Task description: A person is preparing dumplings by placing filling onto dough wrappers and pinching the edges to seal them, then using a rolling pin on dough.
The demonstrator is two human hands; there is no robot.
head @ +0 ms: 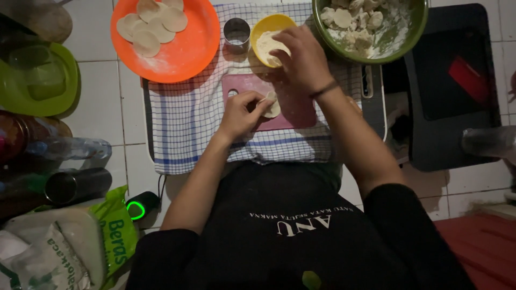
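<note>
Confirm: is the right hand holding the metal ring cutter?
No. The right hand reaches into the small yellow bowl of flour, while the metal ring cutter stands untouched beside it on the checked cloth.

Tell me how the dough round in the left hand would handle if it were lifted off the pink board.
The dough round is probably floppy: it looks thin, and the left hand pinches only its edge. It likely weighs little, like the flat rounds on the orange plate. It may be less sticky than raw dough, since flour dusts that plate.
</note>
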